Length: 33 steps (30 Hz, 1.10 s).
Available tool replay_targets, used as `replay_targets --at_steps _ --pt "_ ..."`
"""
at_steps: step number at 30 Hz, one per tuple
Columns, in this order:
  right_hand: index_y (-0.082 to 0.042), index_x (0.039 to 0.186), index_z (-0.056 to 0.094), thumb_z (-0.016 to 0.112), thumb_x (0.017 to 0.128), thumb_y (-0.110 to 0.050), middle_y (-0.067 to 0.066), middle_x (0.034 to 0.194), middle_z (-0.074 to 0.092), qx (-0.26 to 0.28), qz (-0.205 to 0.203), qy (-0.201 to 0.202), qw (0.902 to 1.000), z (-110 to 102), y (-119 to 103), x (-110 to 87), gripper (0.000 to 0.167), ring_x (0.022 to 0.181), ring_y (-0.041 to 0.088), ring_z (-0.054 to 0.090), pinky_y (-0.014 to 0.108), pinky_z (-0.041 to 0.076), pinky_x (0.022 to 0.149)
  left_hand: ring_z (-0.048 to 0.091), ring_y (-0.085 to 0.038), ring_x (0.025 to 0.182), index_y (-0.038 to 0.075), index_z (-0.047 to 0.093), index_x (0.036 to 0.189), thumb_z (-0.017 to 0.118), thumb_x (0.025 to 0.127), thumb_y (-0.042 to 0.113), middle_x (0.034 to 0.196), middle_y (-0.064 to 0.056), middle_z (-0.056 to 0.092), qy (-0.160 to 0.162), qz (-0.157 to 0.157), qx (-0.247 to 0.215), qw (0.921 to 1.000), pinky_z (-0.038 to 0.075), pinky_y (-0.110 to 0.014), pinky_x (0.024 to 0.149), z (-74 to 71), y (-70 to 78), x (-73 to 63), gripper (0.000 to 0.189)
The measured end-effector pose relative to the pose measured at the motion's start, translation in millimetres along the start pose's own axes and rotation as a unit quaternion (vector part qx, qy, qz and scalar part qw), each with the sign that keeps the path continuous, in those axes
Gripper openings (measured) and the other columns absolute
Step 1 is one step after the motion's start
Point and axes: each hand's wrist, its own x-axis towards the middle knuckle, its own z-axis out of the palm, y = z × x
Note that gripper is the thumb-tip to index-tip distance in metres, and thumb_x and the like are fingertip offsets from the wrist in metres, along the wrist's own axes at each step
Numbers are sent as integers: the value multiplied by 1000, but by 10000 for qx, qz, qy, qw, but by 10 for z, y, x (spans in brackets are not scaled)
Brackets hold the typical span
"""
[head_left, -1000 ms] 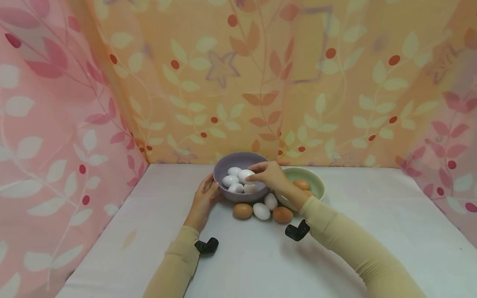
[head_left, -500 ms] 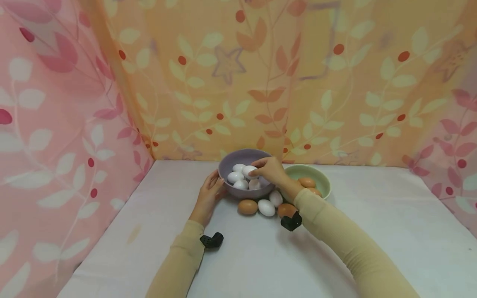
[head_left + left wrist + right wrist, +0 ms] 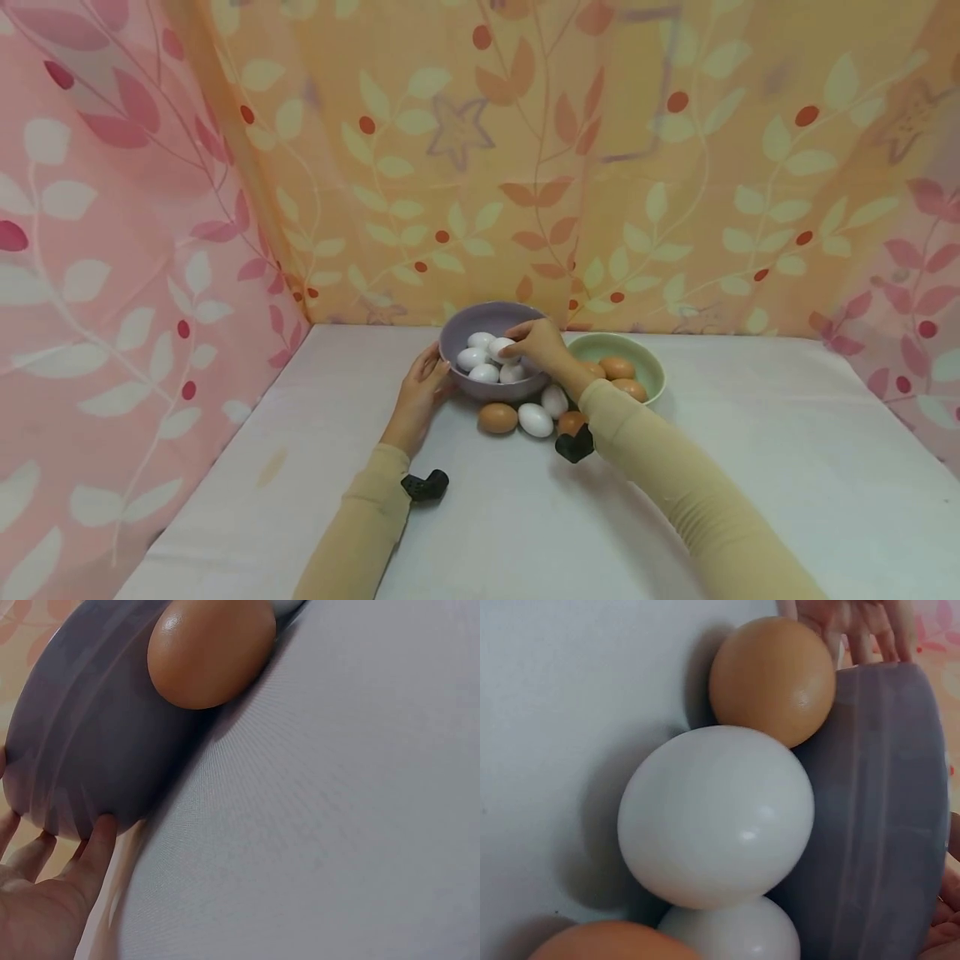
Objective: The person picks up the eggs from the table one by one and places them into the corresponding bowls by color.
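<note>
Here is the right hand (image 3: 546, 346), thumb and fingers pinching a white egg (image 3: 500, 349) low over the inside of the purple bowl (image 3: 467, 322), and that tight little meeting point is what matters! The held egg sits off the fingertips, to the hand's left, with the clustered eggs (image 3: 472, 359) lying close about it, to its left and on the near side — whether it touches any of them, I cannot tell from up here. Its long axis seems to run roughly sideways, though the fingers cover one end, so call that a reading. The right hand has it, and any let-go, I judge, turns on how that egg lies against the ones packed around it

Over on the bowl's left side, the left hand (image 3: 417, 398) has its fingers apart, tips against the outer wall, pinching nothing, well placed to steady things

Just in front of the bowl, on the white table (image 3: 480, 533), a loose brown egg (image 3: 498, 418) lies nearer the left hand, then a loose white egg (image 3: 536, 420), its long axis slanting toward the near right, then a paler egg (image 3: 555, 402) behind it — and another brown egg (image 3: 572, 422) is partly hidden by the dark wrist camera (image 3: 575, 446). Beyond the right forearm, the green bowl (image 3: 649, 362) cradles its brown eggs (image 3: 618, 368)
</note>
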Motion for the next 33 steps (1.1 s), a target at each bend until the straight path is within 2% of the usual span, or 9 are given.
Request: replay_targets --at_steps 6,13,20,29,33 --pt "-2 113 74 84 77 -16 12 111 75 -284 -108 66 9995 46 40 13 40 109 25 67 35 53 97 39 -27 144 15 36 153 54 103 18 162 -7 33 -40 22 -3 10000 40 -52 114 -6 -6 -3 53" --pt "-3 107 77 87 73 -16 9 102 77 -802 -272 55 9964 85 40 33 38 94 19 67 26 54 82 37 -26 146 14 36 153 54 103 16 162 -8 32 28 -20 -98 9999 39 -53 114 25 14 -16 53" --pt "-6 106 78 89 72 -18 9 102 78 -946 -77 46 9955 83 48 79 38 94 19 67 26 54 78 39 -27 144 14 37 152 55 103 18 162 -8 32 53 25 -63 10000 41 -52 114 35 34 1 53" --pt "-3 105 78 87 73 -17 10 102 77 -1296 -145 -93 9914 118 86 58 37 103 25 67 32 55 89 36 -25 146 15 35 153 55 103 17 163 -7 30 57 -86 -9 9999 41 -50 114 31 -9 -18 55" --pt "-1 104 77 87 72 -15 11 101 77 -1358 -158 -97 9906 139 57 60 35 105 28 67 36 55 93 36 -27 146 14 34 154 54 103 18 163 -9 29 30 1 -34 10000 40 -52 114 12 -7 -12 55"
